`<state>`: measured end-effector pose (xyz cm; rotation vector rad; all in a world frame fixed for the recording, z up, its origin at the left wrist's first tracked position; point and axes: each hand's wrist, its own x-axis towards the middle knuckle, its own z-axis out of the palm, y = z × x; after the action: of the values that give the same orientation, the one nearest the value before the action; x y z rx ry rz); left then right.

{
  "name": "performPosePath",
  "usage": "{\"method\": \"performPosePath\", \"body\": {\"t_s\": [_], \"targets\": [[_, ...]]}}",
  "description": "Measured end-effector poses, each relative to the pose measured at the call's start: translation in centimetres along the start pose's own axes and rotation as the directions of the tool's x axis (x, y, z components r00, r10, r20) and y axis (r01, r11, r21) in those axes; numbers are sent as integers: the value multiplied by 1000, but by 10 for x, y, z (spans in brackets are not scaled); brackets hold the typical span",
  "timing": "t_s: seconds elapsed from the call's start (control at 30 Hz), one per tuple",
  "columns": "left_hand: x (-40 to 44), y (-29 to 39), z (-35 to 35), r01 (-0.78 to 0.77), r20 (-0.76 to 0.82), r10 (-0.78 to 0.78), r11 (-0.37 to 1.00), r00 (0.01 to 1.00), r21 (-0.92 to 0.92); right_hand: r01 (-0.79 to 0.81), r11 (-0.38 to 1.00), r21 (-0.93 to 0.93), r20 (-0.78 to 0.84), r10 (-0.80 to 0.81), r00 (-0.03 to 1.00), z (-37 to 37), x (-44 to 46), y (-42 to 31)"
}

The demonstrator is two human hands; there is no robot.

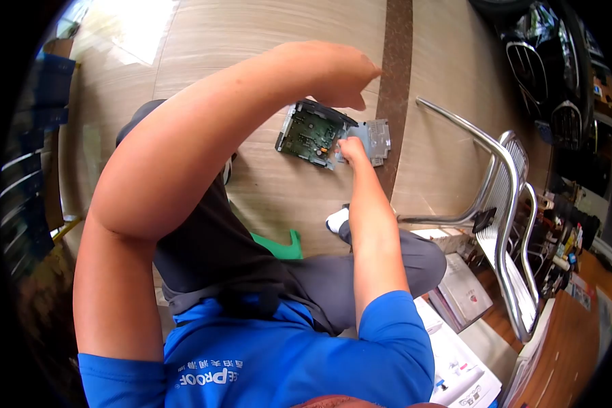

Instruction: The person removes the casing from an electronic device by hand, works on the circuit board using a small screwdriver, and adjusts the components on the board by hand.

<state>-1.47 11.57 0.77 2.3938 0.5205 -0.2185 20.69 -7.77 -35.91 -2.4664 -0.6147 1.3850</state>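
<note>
On the floor ahead lies an electronic unit (313, 136), a dark housing around a green circuit board with several small parts on it. A silver metal plate (374, 139) lies against its right side. My right hand (351, 149) reaches down to where board and plate meet, its fingers closed; what is between them is too small to make out. Much nearer the camera, my left hand (343, 76) is raised above the far edge of the unit, with the forearm bent across the view. It appears apart from the unit, and most of its fingers are turned away.
A chrome-framed chair (503, 170) stands to the right. Books (459, 292) and printed sheets (462, 367) are at lower right, beside a wooden desk (564, 340). A green plastic piece (282, 246) shows by my legs. Blue boxes (47, 81) line the left side.
</note>
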Motion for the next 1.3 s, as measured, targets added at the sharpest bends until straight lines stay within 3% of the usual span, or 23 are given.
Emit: {"method": "performPosePath", "body": {"t_s": [0.1, 0.17, 0.23, 0.3, 0.37, 0.43, 0.47, 0.5, 0.57, 0.6, 0.73, 0.8, 0.83, 0.93, 1.1, 1.2, 1.3], "targets": [[11, 5, 2, 10, 27, -12, 998, 1000, 68, -21, 999, -50, 16, 22, 1000, -12, -9, -6], [11, 11, 2, 55, 73, -59, 997, 996, 59, 97, 923, -373, -248, -200, 948, -23, -31, -14], [9, 14, 1, 14, 41, -16, 998, 999, 54, 45, 926, -375, -252, -148, 956, -42, -46, -26], [8, 16, 1, -31, 8, 31, 998, 1000, 48, 65, 858, -509, -257, -224, 940, -57, -53, -33], [10, 18, 3, -58, -11, 59, 995, 998, 81, 103, 862, -496, -271, -267, 925, -72, -87, -50], [8, 24, 2, -71, -9, 72, 993, 997, 95, 292, 787, -544, -304, -509, 805, -86, -118, -66], [6, 27, 1, -70, -2, 70, 992, 998, 105, 359, 700, -617, -228, -596, 770, -96, -128, -70], [6, 28, 3, -80, -5, 81, 991, 997, 111, 352, 703, -618, -240, -595, 767, -104, -142, -79], [9, 29, 10, -101, -38, 106, 989, 994, 112, 443, 721, -532, -115, -580, 806, -118, -183, -101], [9, 30, 11, -109, -37, 114, 987, 993, 115, 467, 684, -561, -132, -631, 765, -123, -192, -101], [13, 29, 15, -126, -12, 128, 985, 992, 120, 475, 744, -469, -166, -603, 781, -135, -239, -121], [16, 25, 18, -124, 7, 124, 984, 992, 124, 482, 876, 4, -122, -478, 870, -138, -263, -138], [15, 24, 19, -142, -13, 145, 982, 989, 128, 489, 872, 13, -125, -484, 866, -140, -268, -147], [6, 31, 15, -157, 8, 157, 982, 988, 103, 610, 697, 378, -122, -616, 778, -144, -286, -169], [22, 23, 25, -238, 13, 238, 971, 971, 24, 593, 644, 483, -125, -620, 774, -151, -286, -176], [20, 26, 19, -239, -79, 244, 969, 967, 68, 586, 671, 453, -143, -595, 791, -165, -291, -181], [21, 28, 18, -174, -63, 181, 980, 982, 102, 582, 629, 515, -129, -614, 778, -172, -281, -176]]}}
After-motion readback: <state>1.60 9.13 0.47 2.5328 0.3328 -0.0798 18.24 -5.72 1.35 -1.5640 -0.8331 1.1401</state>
